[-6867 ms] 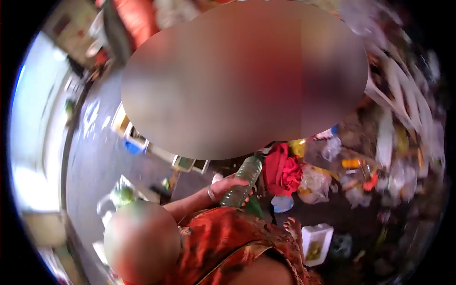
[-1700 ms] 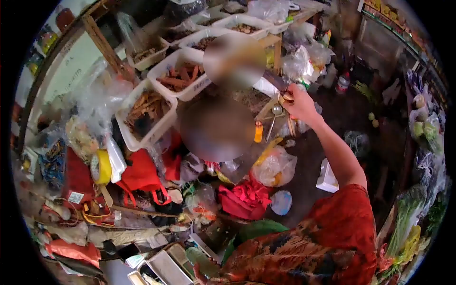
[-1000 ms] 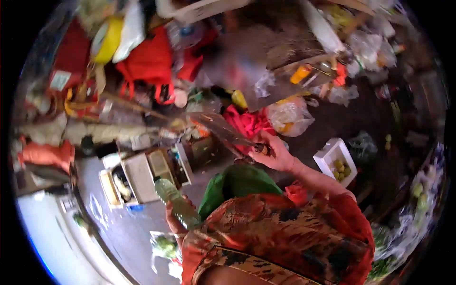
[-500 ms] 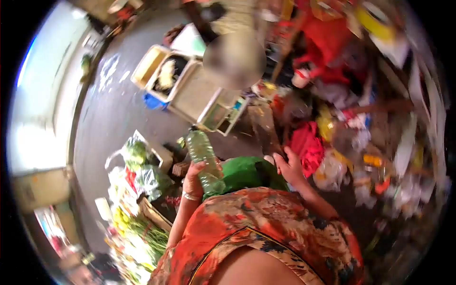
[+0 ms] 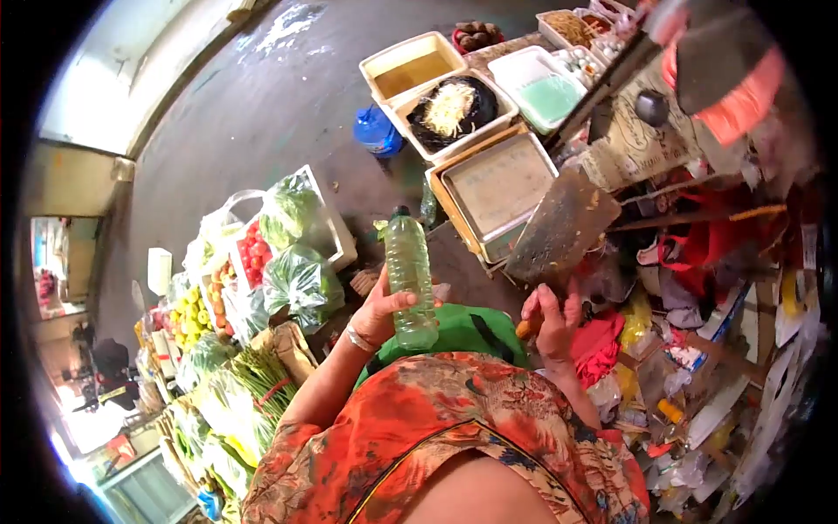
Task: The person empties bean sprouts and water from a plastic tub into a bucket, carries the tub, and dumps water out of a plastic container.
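My left hand is wrapped round the lower half of a clear, greenish ribbed plastic bottle with a dark cap. The bottle stands nearly upright in front of my body, over a green cloth or apron at my waist. To the right, my right hand is raised with its fingers loosely bent and apart. Close by its fingers is a small orange-brown patch that I cannot identify. Just beyond that hand lies a stained brown board, next to a shallow tray.
Bagged greens, tomatoes and long green stalks crowd the left. Ahead stand a box holding pale strips on black plastic, a tub of yellowish liquid and a blue container. Cluttered bags and red cloth lie right.
The view has turned, so the trays and vegetables show farther right. The bottle stays in my left hand and is now more upright. My right hand's fingers have shifted and point more upward.
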{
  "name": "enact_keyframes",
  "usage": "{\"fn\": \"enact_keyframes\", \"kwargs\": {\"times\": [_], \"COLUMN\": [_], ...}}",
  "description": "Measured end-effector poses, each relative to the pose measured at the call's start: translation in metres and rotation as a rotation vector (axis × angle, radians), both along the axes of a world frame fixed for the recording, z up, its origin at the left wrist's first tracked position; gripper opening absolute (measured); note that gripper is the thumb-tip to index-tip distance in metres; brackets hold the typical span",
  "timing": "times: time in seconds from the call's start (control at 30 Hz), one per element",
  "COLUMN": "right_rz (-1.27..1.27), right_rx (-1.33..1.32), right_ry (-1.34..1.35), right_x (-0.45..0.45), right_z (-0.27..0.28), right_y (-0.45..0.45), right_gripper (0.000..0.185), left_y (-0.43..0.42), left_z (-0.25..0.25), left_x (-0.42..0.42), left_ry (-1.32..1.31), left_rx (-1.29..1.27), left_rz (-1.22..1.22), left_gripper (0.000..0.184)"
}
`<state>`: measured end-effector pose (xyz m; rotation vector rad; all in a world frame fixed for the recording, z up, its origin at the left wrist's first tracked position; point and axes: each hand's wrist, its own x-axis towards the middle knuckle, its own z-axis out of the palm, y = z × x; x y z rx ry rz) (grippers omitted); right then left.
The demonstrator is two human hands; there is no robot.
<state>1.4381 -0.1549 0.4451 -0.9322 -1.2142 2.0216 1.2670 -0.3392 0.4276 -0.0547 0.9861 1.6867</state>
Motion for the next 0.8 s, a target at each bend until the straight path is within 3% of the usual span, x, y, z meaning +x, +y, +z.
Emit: {"fn": "enact_keyframes", "kwargs": {"times": [0.13, 0.5, 0.8], "right_rz": [0.27, 0.308, 0.376], "right_rx": [-0.083, -0.158, -0.197], "right_ry": [-0.185, -0.088, -0.096], "right_x": [-0.054, -0.214, -0.314], "right_z": [-0.009, -0.07, -0.079], "right_y": [0.019, 0.051, 0.082], "right_gripper": [0.01, 0.011, 0.009], "left_y": [0.004, 0.055, 0.087], "left_z": [-0.005, -0.047, -0.065], "left_x": [-0.035, -0.138, -0.223], "left_ry": [0.072, 0.07, -0.072], "left_rx": [-0.015, -0.138, -0.135], "left_rz": [0.028, 0.11, 0.166], "left_gripper": [0.075, 0.08, 0.075]}}
